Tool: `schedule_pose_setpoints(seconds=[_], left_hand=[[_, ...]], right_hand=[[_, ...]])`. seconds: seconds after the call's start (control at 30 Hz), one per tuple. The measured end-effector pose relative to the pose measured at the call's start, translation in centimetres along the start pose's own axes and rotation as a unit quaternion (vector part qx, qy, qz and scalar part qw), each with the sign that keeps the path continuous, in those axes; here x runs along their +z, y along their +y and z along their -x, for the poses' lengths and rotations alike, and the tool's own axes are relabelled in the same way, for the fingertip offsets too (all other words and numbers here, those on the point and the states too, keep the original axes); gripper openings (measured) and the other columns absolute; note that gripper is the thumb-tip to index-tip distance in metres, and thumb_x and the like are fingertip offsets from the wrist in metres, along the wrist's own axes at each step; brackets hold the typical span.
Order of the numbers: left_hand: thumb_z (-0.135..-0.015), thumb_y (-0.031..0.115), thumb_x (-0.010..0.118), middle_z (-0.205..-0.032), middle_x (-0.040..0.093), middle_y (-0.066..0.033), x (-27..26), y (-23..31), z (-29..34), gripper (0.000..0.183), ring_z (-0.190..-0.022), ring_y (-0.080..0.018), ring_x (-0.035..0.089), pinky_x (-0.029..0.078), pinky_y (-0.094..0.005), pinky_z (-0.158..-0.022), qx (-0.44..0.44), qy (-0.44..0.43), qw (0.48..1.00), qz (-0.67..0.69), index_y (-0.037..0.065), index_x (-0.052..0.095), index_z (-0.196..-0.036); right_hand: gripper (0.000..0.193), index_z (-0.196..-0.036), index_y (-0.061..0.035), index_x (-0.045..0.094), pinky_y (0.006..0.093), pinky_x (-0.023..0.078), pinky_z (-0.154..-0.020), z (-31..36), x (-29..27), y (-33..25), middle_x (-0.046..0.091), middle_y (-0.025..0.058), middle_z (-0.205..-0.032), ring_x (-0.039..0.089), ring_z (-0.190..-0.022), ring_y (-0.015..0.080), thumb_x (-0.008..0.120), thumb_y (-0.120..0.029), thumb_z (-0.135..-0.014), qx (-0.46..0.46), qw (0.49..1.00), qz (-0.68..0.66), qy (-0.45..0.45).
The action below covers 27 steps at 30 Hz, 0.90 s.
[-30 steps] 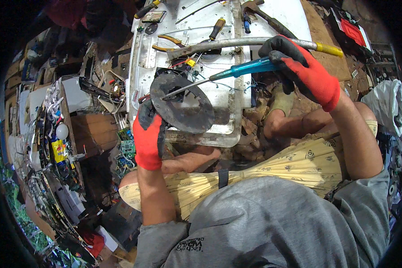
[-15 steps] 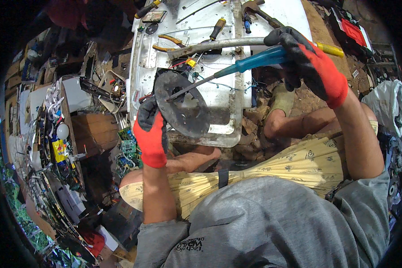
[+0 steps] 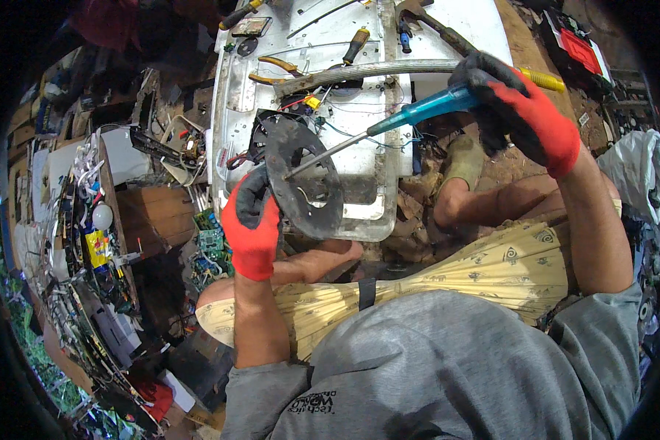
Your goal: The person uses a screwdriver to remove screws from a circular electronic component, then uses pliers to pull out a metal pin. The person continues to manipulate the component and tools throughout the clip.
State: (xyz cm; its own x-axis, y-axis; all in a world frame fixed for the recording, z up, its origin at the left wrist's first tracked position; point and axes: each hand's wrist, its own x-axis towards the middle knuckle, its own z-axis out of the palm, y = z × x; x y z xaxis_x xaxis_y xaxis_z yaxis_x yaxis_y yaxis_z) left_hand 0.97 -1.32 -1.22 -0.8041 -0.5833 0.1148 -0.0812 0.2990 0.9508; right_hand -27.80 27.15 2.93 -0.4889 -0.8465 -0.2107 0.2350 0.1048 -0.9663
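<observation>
Shifted lower, the black disc sits right of the left hand gripping it, the right hand clasping a screwdriver.

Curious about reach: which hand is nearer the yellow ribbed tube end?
Right: the red-gloved right hand is beside the tube end; the left hand is farther off, lower left.

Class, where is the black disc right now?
In the head view, the black disc is just left of centre, over the white panel, its left edge in the left hand, with the blue-handled screwdriver at its face.
</observation>
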Motion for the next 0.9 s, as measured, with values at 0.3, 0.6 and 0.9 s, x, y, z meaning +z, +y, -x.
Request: schedule_pose_setpoints(seconds=[0.3, 0.6, 0.9], left_hand=[[-0.086, -0.006, 0.059, -0.114, 0.066, -0.0145, -0.1, -0.1, 0.3, 0.036, -0.105, -0.0181, 0.062, 0.049, -0.0302, -0.095, 0.008, 0.006, 1.0, -0.027, -0.011, 0.058, -0.122], [-0.087, -0.006, 0.056, -0.113, 0.066, -0.0139, 0.4, 0.3, 0.3, 0.034, -0.103, -0.0178, 0.062, 0.049, -0.0299, -0.092, 0.009, -0.002, 1.0, -0.025, -0.01, 0.059, -0.121], [-0.09, -0.005, 0.055, -0.115, 0.065, -0.015, 0.1, 0.1, 0.1, 0.034, -0.105, -0.0197, 0.062, 0.049, -0.0311, -0.093, 0.02, -0.009, 0.998, -0.051, -0.01, 0.056, -0.124]], right_hand=[[0.044, -0.135, -0.0066, 0.048, 0.0241, 0.048, -0.078, 0.2, -0.6, -0.9, 0.06, 0.0012, -0.105, 0.057, -0.09, 0.0077, 0.057, -0.025, -0.096, 0.027, 0.997, 0.067, -0.004], [0.056, -0.146, -0.0036, 0.041, 0.0281, 0.047, -0.095, 0.7, -0.1, 0.5, 0.058, 0.0052, -0.128, 0.056, -0.111, 0.0123, 0.059, -0.021, -0.096, -0.111, 0.993, 0.03, -0.003], [0.055, -0.148, -0.007, 0.038, 0.029, 0.047, -0.094, 0.4, -1.4, 1.5, 0.058, 0.0042, -0.127, 0.055, -0.108, 0.0109, 0.057, -0.024, -0.099, -0.151, 0.985, 0.065, -0.059]])
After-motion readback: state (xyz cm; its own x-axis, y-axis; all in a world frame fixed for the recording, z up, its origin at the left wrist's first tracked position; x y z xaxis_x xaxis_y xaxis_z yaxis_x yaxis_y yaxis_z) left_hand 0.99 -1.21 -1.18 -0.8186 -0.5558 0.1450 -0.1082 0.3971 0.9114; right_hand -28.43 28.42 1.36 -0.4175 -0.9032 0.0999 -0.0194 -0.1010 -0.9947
